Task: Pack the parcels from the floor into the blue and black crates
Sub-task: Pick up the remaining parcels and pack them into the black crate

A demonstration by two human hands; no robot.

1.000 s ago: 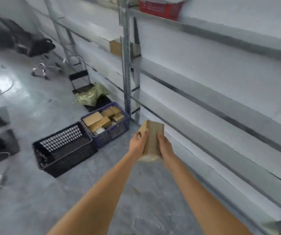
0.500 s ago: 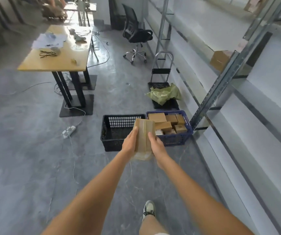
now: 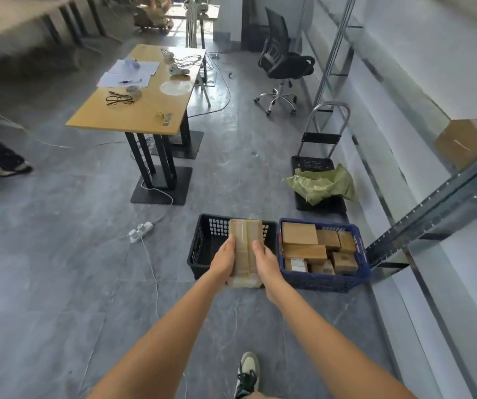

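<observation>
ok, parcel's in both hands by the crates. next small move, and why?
Probably carry the taped parcel forward and lower it into the black crate. Left hand and right hand grip its sides right in front of that crate, whose visible interior looks empty, while the blue crate is nearly full of boxes.

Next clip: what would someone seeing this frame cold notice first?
Front and centre, the left hand and right hand grip a taped brown parcel in front of the black crate. Right of that crate sits the blue crate, already filled with boxes. Farther back stands a wooden table.
</observation>
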